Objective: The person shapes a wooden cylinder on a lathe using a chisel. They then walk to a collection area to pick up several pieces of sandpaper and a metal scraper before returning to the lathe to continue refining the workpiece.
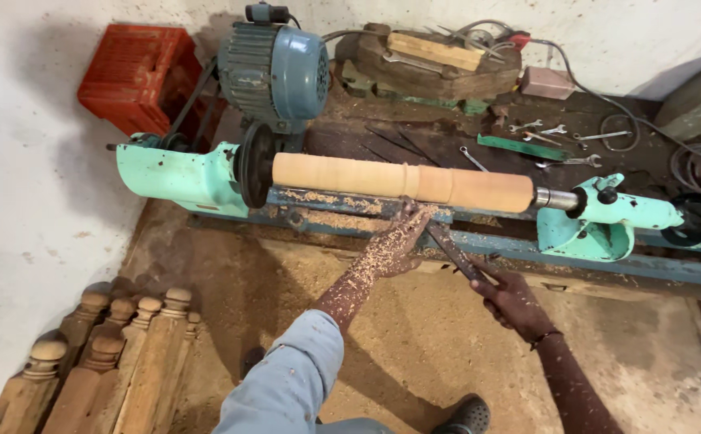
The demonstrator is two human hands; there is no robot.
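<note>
The head view looks down on two bare hands working one long dark chisel [451, 251] against a wooden cylinder [402, 182] mounted on a lathe. The right hand [512, 299] is clenched around the chisel's rear end, low and toward the person, while the left hand [396, 243], coated in wood chips up the forearm, presses over the front of the blade near the rail just under the wood; whether its fingers wrap fully around the steel cannot be told. The cylinder lies level between the mint-green headstock [175, 173] on the left and the matching tailstock [607, 217] on the right. Judging by its surface, the blank is already rounded smooth along its whole length, and only a shallow groove or bead shows near the middle, so most of the shaping seems left when compared with the finished turned posts [117, 354] with knob tops leaning at lower left. Sawdust [414, 337] blankets the floor. Behind sit a blue-grey motor [274, 68], a red crate [137, 76] and scattered spanners [555, 133]. The chisel tip is hidden by the left hand, spin cannot be judged, and the posts' lower ends are cut off.
</note>
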